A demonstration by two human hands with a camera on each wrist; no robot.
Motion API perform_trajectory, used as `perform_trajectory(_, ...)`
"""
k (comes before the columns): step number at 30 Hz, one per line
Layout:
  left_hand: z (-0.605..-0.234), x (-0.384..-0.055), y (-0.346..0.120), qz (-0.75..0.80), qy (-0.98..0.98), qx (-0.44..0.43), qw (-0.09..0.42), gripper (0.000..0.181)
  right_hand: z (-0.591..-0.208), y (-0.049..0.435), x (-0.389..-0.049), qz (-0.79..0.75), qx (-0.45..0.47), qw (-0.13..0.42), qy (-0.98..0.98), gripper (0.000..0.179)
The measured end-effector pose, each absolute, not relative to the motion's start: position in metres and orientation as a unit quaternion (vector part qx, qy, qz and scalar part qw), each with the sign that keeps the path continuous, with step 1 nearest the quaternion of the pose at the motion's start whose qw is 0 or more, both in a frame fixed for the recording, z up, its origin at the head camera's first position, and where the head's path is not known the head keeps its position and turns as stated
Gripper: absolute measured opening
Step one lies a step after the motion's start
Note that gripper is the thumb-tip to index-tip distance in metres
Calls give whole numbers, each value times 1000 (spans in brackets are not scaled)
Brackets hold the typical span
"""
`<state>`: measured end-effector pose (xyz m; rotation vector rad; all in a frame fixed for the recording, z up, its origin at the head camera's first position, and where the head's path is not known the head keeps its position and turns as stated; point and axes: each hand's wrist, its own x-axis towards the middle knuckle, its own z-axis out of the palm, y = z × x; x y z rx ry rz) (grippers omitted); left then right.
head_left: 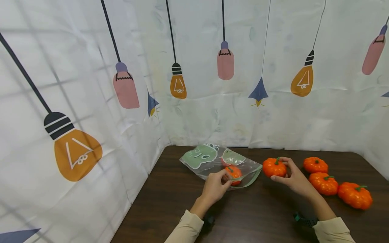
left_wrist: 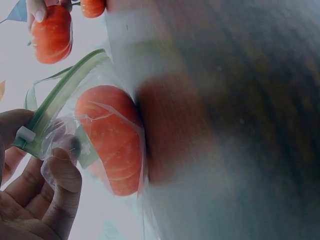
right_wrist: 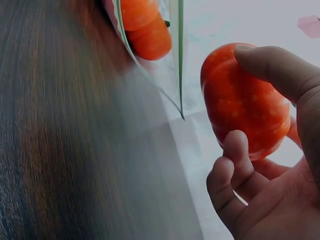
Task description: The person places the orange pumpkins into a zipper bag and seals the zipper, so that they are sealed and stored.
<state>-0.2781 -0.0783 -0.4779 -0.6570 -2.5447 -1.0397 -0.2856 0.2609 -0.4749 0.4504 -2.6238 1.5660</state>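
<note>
pinching clear bag (head_left: 214,165) by opening edge with left hand (head_left: 215,186); with right hand (head_left: 294,177), just right of bag above tabletop (head_left: 249,217), gripping orange pumpkin (head_left: 273,168): likely light, firm, slick, best held round ribbed sides.

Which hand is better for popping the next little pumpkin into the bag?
Probably the right hand. It holds a pumpkin up near the open end of the bag, while the left hand looks busy pinching the bag's edge.

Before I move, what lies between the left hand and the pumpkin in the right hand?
The open end of the plastic bag lies there, with another pumpkin inside it; the head view shows this.
</note>
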Motion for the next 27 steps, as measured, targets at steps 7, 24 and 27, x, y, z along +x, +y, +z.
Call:
perform_trajectory(7, -480, -277, -79, -363, -892, -222, 155, 10, -474, 252, -283, 509, 164, 9, -845, 77)
perform_trajectory(24, -476, -277, -78, -367, -890, -220, 155, 10, -477, 235, -283, 498, 195, -17, -845, 72)
perform_trajectory(27, -476, -277, -78, -365, -891, -220, 156, 10, -478, 233, -283, 495, 196, -21, -846, 73)
